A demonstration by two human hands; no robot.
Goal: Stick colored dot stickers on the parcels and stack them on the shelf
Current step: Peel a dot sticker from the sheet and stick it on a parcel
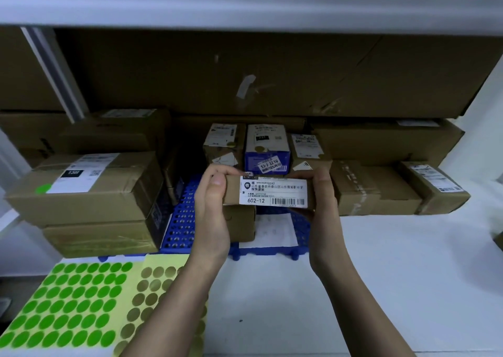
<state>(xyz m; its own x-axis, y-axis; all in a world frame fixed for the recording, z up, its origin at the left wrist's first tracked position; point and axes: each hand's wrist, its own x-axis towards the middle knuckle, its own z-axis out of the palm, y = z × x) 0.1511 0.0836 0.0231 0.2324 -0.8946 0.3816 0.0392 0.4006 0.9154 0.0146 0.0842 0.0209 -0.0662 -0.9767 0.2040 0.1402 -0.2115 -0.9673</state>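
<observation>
White shelf crowded with brown cardboard parcels.
My left hand [211, 207] and right hand [321, 201] clench fingers around the ends of a small brown cardboard parcel with white label [268, 193], held above the blue perforated mat [182, 220]; it looks light and rigid, best gripped by its ends.

Two forearms in view, both bare from frame edge to wrist; no sleeve, glove, watch or band visible. Left hand [211, 215] and right hand [322, 212] carry no rings. Left thumbnail is short and unpainted. No markings observed.
</observation>
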